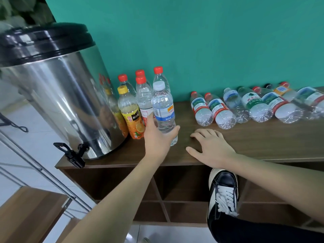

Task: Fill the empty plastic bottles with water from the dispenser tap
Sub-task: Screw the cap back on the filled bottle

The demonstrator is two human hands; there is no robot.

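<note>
While gripping the white-capped bottle [164, 109] upright beside the filled group, left hand [157, 137] wraps its lower body; right hand [210, 146] flat, fingers spread on the worktop [263, 141]. Risk: thin ribbed plastic buckling under squeeze, or toppling neighbours like the orange juice bottle [130, 113]. Empty bottles [245, 109] lying sideways, clear, crinkled. Steel dispenser [57, 95] glossy, black tap [71, 153] overhanging the edge.

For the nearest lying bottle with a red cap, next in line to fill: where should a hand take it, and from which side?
Probably round the labelled middle of the lying bottle, coming from above. It lies on its side on the shelf top, base toward the person, close beside the next bottle, so the top is freest. The right hand rests open nearby.
</note>
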